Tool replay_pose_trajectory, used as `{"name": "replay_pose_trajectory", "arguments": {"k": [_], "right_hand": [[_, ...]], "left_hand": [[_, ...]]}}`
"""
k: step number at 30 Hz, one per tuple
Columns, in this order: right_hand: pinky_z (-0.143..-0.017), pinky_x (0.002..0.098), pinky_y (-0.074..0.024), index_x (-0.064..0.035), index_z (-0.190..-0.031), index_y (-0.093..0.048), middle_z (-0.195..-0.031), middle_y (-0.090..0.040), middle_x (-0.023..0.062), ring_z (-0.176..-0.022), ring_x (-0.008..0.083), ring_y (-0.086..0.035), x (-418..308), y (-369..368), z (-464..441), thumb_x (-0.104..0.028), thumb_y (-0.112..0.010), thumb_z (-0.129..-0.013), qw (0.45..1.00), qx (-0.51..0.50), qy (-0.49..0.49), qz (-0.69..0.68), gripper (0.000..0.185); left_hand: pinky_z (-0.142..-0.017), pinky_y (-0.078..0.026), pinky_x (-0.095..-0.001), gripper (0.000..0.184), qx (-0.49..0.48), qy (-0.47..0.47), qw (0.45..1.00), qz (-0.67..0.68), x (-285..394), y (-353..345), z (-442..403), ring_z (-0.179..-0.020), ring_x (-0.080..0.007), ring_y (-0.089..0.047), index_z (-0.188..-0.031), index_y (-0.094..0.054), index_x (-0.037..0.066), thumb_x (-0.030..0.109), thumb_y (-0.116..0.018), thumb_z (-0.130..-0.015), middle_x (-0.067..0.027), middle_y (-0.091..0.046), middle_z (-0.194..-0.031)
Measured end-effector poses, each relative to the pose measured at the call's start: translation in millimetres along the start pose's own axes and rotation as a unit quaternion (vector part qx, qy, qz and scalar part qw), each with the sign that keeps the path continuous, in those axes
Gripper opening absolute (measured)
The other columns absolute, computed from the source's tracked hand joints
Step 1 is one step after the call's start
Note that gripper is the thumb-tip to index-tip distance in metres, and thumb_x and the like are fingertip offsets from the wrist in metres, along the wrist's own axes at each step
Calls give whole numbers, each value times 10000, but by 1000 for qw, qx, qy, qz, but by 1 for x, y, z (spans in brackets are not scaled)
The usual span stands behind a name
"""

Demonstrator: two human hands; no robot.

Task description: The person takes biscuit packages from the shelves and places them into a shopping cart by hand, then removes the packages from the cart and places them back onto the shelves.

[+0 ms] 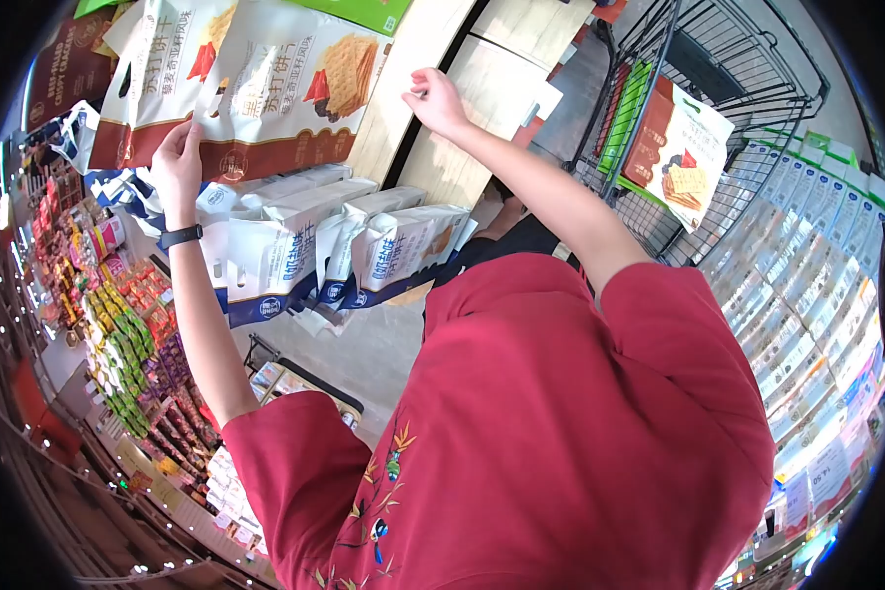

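Note:
My left hand point(176, 165), with a dark band on the wrist, pinches the lower left edge of a white and brown cracker bag point(283, 93). The bag has cracker pictures on its front. Beside it on the left stands a similar brown and white bag point(157, 84). To the right of the held bag, my right hand point(437, 101) hovers over the pale wooden shelf point(492, 84). Its fingers are loosely bent, apart from the thumb, and I see nothing in them. Below the brown bags is a row of white and blue cracker bags point(280, 251).
A black wire shopping cart point(747, 74) stands at the upper right, with a brown and white cracker bag point(677, 152) and green packs point(626, 116) in it. Shelves of colourful packets point(118, 334) line the left. Stacked white packages point(787, 315) are on the right.

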State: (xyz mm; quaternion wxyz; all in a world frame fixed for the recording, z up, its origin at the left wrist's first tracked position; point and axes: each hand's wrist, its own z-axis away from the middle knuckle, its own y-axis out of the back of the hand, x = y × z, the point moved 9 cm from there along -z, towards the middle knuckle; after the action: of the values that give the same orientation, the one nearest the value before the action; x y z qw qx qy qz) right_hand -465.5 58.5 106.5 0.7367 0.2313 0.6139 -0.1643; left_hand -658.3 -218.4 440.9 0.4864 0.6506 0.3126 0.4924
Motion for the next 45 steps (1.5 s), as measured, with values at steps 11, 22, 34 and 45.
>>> {"name": "replay_pose_trajectory", "arguments": {"k": [11, 22, 34, 45], "right_hand": [[-883, 420, -513, -34, -1012, -633, -1030, -653, 162, -1003, 360, -636, 58, 326, 225, -99, -661, -854, 968, 130, -29, 213, 174], [-975, 437, -505, 8, -1326, -465, -1279, -565, 189, -1163, 300, -582, 292, 494, 339, -425, -703, -920, 745, 399, -435, -310, 639], [-1069, 518, -472, -133, -1323, -520, -1288, -562, 124, -1237, 294, -527, 348, 461, 266, -345, -738, -916, 608, 361, -423, -567, 509], [-768, 267, -488, -129, -1082, -634, -884, -612, -24, -783, 130, -574, 389, 455, 279, -160, -818, -838, 562, 386, -339, -649, 306]], "left_hand": [[-993, -474, -357, 378, 58, -81, 984, 147, 159, -28, 143, -1147, -245, -632, -1280, -616, 4, 153, -690, -941, -145, -660, -1263], [-944, -515, -297, 300, -405, 33, 806, 430, 312, -343, 367, -1080, -166, -663, -1229, -630, -10, 113, -662, -957, -126, -705, -1149], [-936, -496, -277, 295, -414, 102, 835, 347, 358, -357, 380, -1037, -145, -657, -1223, -626, -40, 144, -621, -992, -103, -715, -1102], [-835, -469, -232, 306, -398, 174, 833, 344, 343, -351, 416, -1060, -109, -653, -1255, -629, 42, 240, -577, -1027, -53, -714, -1171]]}}
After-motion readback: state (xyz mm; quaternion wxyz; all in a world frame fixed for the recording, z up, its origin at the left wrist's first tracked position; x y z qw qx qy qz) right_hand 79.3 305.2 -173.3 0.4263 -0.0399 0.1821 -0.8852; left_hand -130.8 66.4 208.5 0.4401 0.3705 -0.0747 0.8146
